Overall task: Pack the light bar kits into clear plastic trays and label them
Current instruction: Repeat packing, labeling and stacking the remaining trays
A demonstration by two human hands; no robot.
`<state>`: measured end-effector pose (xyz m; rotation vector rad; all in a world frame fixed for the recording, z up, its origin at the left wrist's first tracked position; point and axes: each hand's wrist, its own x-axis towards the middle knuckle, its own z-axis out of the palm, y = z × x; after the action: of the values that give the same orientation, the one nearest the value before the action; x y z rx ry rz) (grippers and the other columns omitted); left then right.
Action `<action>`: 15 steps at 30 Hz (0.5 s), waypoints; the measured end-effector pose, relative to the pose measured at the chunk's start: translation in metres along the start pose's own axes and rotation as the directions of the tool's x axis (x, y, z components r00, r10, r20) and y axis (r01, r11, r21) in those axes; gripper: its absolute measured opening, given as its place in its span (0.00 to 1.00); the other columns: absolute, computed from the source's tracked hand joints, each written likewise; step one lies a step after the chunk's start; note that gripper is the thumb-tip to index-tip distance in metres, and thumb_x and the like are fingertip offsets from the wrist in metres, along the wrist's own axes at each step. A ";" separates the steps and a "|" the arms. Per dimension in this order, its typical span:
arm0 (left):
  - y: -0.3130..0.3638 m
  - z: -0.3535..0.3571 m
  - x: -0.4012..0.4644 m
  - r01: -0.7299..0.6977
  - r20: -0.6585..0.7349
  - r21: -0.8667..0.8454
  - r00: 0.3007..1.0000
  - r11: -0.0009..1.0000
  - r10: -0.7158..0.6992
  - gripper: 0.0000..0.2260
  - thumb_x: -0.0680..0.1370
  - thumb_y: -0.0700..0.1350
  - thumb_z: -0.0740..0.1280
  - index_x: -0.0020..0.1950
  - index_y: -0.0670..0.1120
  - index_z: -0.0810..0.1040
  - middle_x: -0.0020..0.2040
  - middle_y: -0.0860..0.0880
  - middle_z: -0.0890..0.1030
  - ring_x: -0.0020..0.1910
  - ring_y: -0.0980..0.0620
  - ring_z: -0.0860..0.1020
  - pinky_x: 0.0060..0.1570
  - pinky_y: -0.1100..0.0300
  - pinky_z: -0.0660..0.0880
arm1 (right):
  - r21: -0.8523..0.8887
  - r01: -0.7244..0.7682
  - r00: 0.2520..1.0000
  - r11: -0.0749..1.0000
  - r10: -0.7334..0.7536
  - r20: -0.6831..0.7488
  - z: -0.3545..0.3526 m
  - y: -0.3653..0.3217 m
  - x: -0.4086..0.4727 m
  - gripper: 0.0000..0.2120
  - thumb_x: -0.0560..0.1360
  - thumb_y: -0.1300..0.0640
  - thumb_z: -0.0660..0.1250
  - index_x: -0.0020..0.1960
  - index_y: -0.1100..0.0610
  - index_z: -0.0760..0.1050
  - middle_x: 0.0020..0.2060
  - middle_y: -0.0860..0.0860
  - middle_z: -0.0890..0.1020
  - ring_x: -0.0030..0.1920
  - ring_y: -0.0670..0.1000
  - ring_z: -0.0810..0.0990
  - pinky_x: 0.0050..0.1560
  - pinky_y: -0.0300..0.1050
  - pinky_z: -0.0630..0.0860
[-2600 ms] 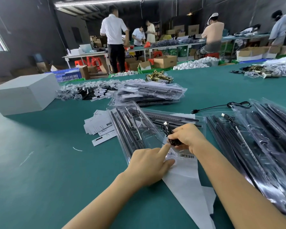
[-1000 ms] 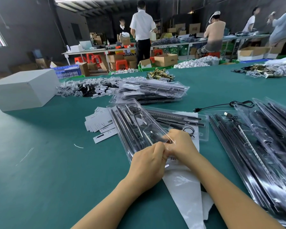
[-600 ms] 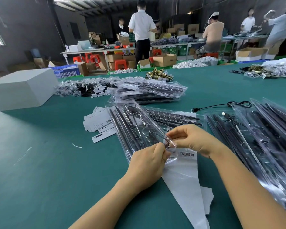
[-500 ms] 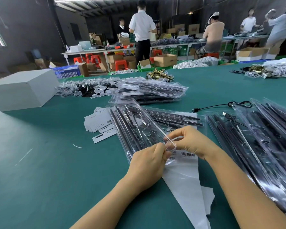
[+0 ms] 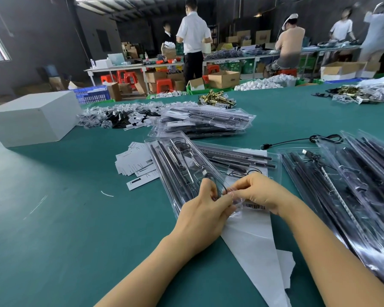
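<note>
Clear, glossy moulded plastic tray (image 5: 175, 171) lies mid-tabletop on green felt-like tabletop (image 5: 53, 218), holding thin black light bars (image 5: 164, 165). Left hand (image 5: 203, 214) and right hand (image 5: 258, 192) meet at tray's near end, fingers curled, both pinching thin black cable loop (image 5: 218, 185) over tray corner. White sheet (image 5: 253, 240) beneath, with barcode label (image 5: 255, 206); digits unreadable. More filled trays (image 5: 353, 185) at right edge.
</note>
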<state>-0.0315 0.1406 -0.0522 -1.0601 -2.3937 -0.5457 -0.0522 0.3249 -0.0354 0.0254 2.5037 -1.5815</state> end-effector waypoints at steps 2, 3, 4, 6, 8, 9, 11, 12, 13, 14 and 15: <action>0.000 0.001 -0.001 0.007 0.008 0.028 1.000 1.000 -0.007 0.06 0.78 0.51 0.62 0.48 0.49 0.73 0.50 0.40 0.76 0.26 0.46 0.70 0.22 0.61 0.65 | 0.025 -0.023 1.000 0.999 0.022 0.017 -0.002 0.000 0.000 0.05 0.72 0.64 0.72 0.45 0.57 0.85 0.40 0.55 0.86 0.42 0.50 0.82 0.49 0.45 0.79; 0.000 0.002 -0.001 0.002 0.018 0.062 1.000 0.998 -0.003 0.07 0.78 0.50 0.65 0.46 0.46 0.76 0.52 0.40 0.78 0.28 0.45 0.73 0.22 0.60 0.67 | 0.037 -0.039 0.999 0.999 0.039 0.020 -0.003 0.000 0.000 0.06 0.72 0.65 0.72 0.45 0.57 0.85 0.40 0.55 0.86 0.40 0.50 0.81 0.46 0.44 0.79; -0.001 0.004 -0.002 -0.006 0.017 0.099 1.000 0.995 0.004 0.08 0.77 0.49 0.68 0.44 0.45 0.77 0.53 0.40 0.79 0.29 0.45 0.75 0.22 0.59 0.68 | 0.050 -0.064 0.998 0.997 0.064 0.009 -0.003 -0.001 0.000 0.06 0.72 0.65 0.72 0.44 0.57 0.85 0.38 0.56 0.85 0.37 0.49 0.80 0.40 0.42 0.78; 0.000 0.005 -0.001 -0.002 0.015 0.128 1.000 0.992 0.000 0.09 0.75 0.48 0.71 0.42 0.44 0.79 0.52 0.42 0.81 0.30 0.45 0.77 0.22 0.60 0.70 | 0.120 -0.134 0.989 0.984 0.139 -0.041 -0.004 -0.002 0.000 0.07 0.71 0.67 0.71 0.42 0.58 0.85 0.33 0.55 0.83 0.30 0.47 0.76 0.31 0.38 0.75; 0.001 0.005 0.000 -0.006 0.016 0.132 1.000 0.991 0.004 0.09 0.74 0.48 0.73 0.41 0.44 0.79 0.50 0.43 0.81 0.29 0.46 0.77 0.21 0.62 0.69 | 0.261 -0.203 0.962 0.944 0.242 -0.125 -0.007 -0.005 0.000 0.07 0.72 0.68 0.69 0.40 0.60 0.84 0.31 0.53 0.82 0.27 0.46 0.77 0.26 0.36 0.74; 0.001 0.005 0.000 -0.013 0.014 0.133 1.000 0.991 0.012 0.09 0.73 0.48 0.74 0.40 0.44 0.79 0.49 0.43 0.81 0.29 0.46 0.77 0.21 0.62 0.68 | 0.285 -0.205 0.944 0.937 0.266 -0.197 -0.009 -0.008 -0.001 0.07 0.72 0.68 0.68 0.40 0.61 0.83 0.32 0.53 0.82 0.28 0.47 0.78 0.26 0.36 0.73; 0.001 0.006 -0.001 -0.027 0.004 0.143 1.000 0.989 0.026 0.09 0.73 0.49 0.74 0.40 0.45 0.78 0.48 0.44 0.81 0.29 0.47 0.77 0.21 0.64 0.67 | 0.132 -0.133 0.909 0.982 0.174 -0.379 -0.011 -0.014 -0.003 0.07 0.73 0.66 0.69 0.39 0.59 0.82 0.34 0.54 0.83 0.31 0.48 0.78 0.29 0.39 0.73; 0.001 0.007 -0.001 -0.027 0.004 0.139 1.000 0.990 0.026 0.09 0.73 0.49 0.74 0.40 0.45 0.78 0.48 0.44 0.81 0.29 0.47 0.77 0.22 0.64 0.67 | 0.013 -0.079 0.889 0.997 0.077 -0.451 -0.009 -0.019 -0.003 0.07 0.73 0.63 0.69 0.38 0.56 0.81 0.35 0.55 0.83 0.33 0.50 0.78 0.32 0.43 0.75; 0.001 0.007 0.000 -0.025 0.008 0.134 1.000 0.991 0.024 0.09 0.73 0.49 0.74 0.40 0.45 0.78 0.48 0.44 0.81 0.29 0.47 0.77 0.22 0.63 0.67 | -0.094 -0.027 0.875 0.995 -0.022 -0.483 -0.005 -0.028 -0.003 0.06 0.73 0.59 0.70 0.37 0.55 0.81 0.35 0.55 0.83 0.35 0.52 0.79 0.37 0.46 0.77; 0.001 0.007 0.000 -0.023 0.013 0.136 1.000 0.990 0.022 0.09 0.73 0.49 0.74 0.40 0.45 0.78 0.47 0.44 0.81 0.29 0.46 0.77 0.22 0.63 0.67 | -0.201 0.030 0.875 0.979 -0.123 -0.468 0.002 -0.041 -0.001 0.06 0.73 0.54 0.71 0.38 0.54 0.81 0.34 0.53 0.83 0.37 0.52 0.81 0.41 0.48 0.79; 0.000 0.008 -0.001 -0.014 0.026 0.141 1.000 0.990 0.010 0.09 0.73 0.49 0.73 0.41 0.45 0.78 0.47 0.44 0.80 0.30 0.46 0.77 0.22 0.63 0.66 | -0.318 0.089 0.888 0.944 -0.220 -0.404 0.013 -0.057 0.004 0.08 0.73 0.50 0.71 0.39 0.54 0.82 0.34 0.52 0.83 0.38 0.52 0.81 0.42 0.49 0.79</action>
<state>-0.0328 0.1447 -0.0590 -1.0242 -2.4065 -0.3541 -0.0602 0.2882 0.0096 0.1582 3.1427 -1.3585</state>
